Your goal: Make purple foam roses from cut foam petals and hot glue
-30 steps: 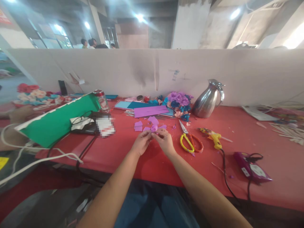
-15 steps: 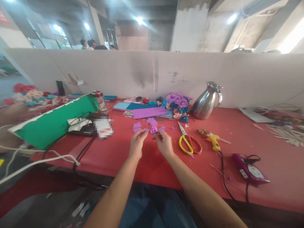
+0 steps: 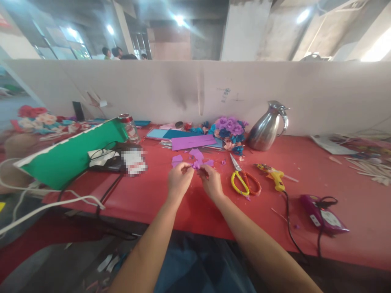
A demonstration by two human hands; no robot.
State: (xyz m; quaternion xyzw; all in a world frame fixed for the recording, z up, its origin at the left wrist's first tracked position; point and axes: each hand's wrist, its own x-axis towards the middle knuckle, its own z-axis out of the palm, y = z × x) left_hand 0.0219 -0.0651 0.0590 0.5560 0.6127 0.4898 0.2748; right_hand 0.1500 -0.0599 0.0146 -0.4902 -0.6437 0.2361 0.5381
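Observation:
Between my hands is a small purple paper flower [image 3: 196,165], pinched at its edges above the red table. My left hand [image 3: 180,179] grips its left side with thumb and fingertips. On its right side, my right hand [image 3: 211,181] holds it with closed fingertips. Cut purple paper pieces [image 3: 177,159] lie just behind my hands. Scissors [image 3: 241,179] with one yellow and one orange handle rest to the right of my right hand. Beyond them lies a yellow glue gun [image 3: 275,179] with a black cord.
A steel jug [image 3: 266,128] stands at the back right, beside a bunch of paper flowers [image 3: 229,128]. Purple sheets [image 3: 192,142] lie at the back. A green board [image 3: 79,158] and a jar [image 3: 130,129] are at left, a purple box [image 3: 324,215] at right.
The flower has been tilted between my fingertips, so its round rosette face no longer shows. My left hand has turned slightly inward; the view has shifted a little.

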